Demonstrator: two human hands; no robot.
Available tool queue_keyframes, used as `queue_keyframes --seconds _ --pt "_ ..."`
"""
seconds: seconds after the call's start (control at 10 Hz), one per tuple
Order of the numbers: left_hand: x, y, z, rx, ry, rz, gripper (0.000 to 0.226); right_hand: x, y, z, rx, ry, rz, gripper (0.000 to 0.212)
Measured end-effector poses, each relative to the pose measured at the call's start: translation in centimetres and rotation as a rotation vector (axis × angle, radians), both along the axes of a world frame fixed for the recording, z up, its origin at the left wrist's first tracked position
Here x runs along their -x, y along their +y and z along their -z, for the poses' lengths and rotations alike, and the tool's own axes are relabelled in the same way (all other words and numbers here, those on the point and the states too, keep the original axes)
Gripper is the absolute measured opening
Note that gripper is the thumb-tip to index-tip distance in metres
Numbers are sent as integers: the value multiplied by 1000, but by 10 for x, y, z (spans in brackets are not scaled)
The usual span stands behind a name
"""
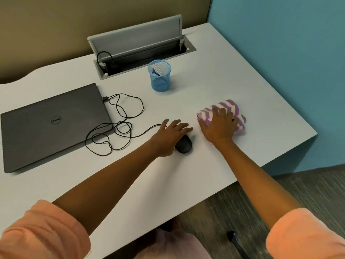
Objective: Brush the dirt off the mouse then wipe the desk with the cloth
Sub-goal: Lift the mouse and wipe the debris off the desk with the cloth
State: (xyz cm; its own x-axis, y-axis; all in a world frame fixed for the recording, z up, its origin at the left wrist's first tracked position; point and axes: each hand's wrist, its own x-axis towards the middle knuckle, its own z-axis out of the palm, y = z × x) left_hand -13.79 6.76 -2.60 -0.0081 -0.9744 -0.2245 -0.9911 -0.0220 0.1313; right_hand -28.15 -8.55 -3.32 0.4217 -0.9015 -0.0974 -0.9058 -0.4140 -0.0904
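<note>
Hands lie on the white desk (186,184): left hand (170,136) spread flat over the black mouse (184,144), right hand (218,126) spread, pressing the striped cloth (231,109) beside it. Farther back stand a closed laptop (54,124) and blue cup (160,75).

just the one head cam, wide-angle, looking forward and down from above the near edge of the desk (205,174); close enough that both forearms fill the bottom; far wall up top
</note>
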Motion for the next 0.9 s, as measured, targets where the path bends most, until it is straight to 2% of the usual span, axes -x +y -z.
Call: queue_keyframes --seconds 0.1,0.2,0.3,0.6,0.8,0.9 --pt "-8 15 2 69 119 -132 101 3 -7 -1 45 -127 22 77" --pt "-16 46 11 201 233 -286 87 7 -19 2 -4 -123 -39 77" --pt "-16 69 22 222 230 -337 84 12 -22 11 -76 -63 -90 80" --pt "-18 117 41 131 129 -380 83 30 -23 26 -60 13 -236 93" --pt "-22 136 29 198 127 -499 78 24 -26 14 -118 106 -224 99" --pt "-25 149 28 244 130 -601 77 8 -20 4 -109 50 -144 93"
